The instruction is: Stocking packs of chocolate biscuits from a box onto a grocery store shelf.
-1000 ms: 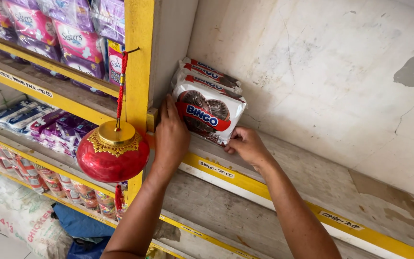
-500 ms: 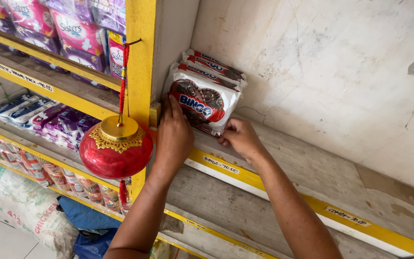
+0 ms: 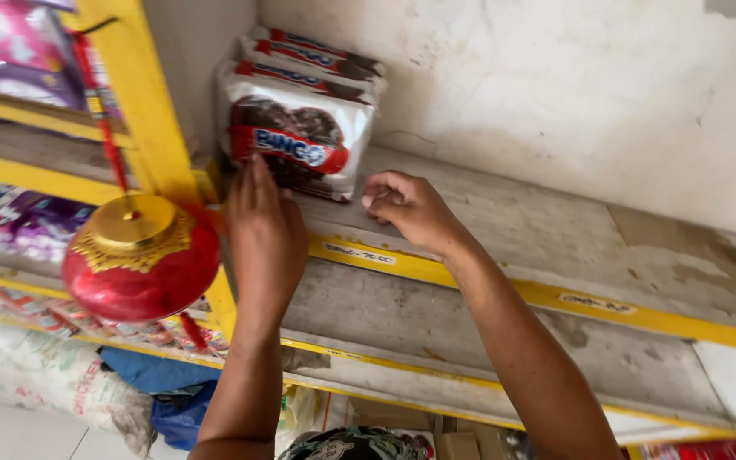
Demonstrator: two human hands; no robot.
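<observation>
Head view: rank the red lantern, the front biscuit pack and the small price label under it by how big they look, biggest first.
1. Red lantern and front biscuit pack: they look about alike, and the lantern hangs nearer the camera, so I won't rank them.
2. Price label: clearly smallest.

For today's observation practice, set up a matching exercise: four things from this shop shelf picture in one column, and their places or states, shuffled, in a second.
Things:
1. white plastic biscuit packs
2. round red and gold hanging lantern
3. left hand
4. right hand

Places or states:
A. hangs on a red cord by the yellow post
B. fingers curled, just right of the front pack
C. stacked in the shelf's back left corner
D. fingers flat on the front pack's lower left

Pairs: 1-C, 2-A, 3-D, 4-B
</observation>
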